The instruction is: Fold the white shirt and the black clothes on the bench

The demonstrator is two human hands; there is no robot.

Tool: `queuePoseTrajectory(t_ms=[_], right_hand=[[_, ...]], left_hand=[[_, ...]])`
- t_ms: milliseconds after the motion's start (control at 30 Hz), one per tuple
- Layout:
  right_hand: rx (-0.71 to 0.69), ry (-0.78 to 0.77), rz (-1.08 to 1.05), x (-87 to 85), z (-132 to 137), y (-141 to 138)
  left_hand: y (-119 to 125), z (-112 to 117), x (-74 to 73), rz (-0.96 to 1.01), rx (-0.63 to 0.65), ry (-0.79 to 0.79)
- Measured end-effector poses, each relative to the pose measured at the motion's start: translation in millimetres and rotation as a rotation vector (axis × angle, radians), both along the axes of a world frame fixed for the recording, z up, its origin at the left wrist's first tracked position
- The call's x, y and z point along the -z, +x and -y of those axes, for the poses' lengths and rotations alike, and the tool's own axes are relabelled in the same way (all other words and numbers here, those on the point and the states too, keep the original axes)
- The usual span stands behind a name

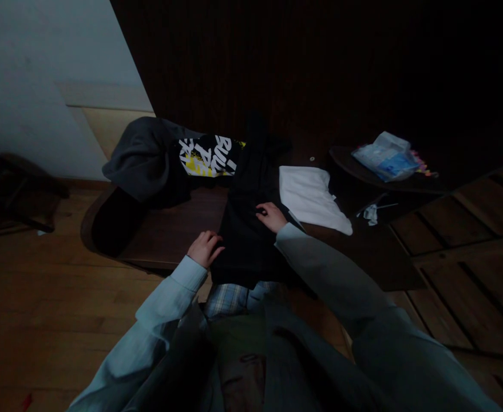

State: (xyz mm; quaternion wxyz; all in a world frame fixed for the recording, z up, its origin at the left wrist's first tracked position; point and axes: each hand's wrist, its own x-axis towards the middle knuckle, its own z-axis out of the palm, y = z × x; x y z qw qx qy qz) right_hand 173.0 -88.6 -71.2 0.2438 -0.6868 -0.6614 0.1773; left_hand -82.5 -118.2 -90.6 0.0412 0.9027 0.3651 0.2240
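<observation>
Black cloth (245, 220) runs lengthwise straight ahead, the right hand (272, 217) over its right half, the left hand (205, 248) at its left edge, both loosely open and empty.

Single head-worn view, pointed forward and down
The bench (182, 220) is viewed from nearby above, the wearer's torso (239, 337) caught at the bottom.

One left hand (204, 249) and one right hand (273, 217) are counted, two in all. One black garment (246, 246), one white cloth (309, 193) and one grey garment (143, 157) are logged. One printed panel (210, 157) is recorded (whether it is part of the grey garment cannot be told). One plastic packet (388, 160) is also tallied.
</observation>
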Motion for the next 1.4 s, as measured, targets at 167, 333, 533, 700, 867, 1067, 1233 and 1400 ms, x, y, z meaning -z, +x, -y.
queuePoseTrajectory(t_ms=[167,333,533,700,867,1067,1233,1400], right_hand=[[0.026,0.241,0.036,28.5,6,3],[-0.056,0.278,0.023,33.4,3,9],[-0.107,0.284,0.052,29.7,4,6],[-0.097,0.288,0.052,28.9,5,5],[-0.095,0.252,0.062,26.4,6,4],[-0.118,0.258,0.055,26.6,7,3],[-0.102,0.216,0.027,21.1,8,0],[-0.144,0.235,-0.164,-8.4,22,26]], left_hand=[[-2,-2,5.2,0.032,-0.030,-0.079],[-3,-1,6.6,0.070,-0.052,-0.089],[2,-1,3.0,0.014,-0.274,-0.069],[4,-2,0.6,0.025,-0.273,-0.143],[-3,-4,-0.1,0.070,-0.393,-0.158],[1,-8,-5.8,0.069,-0.353,-0.179],[5,-16,-10.7,-0.075,-0.297,-0.262],[4,-31,-35.2,-0.200,-0.222,-0.359]])
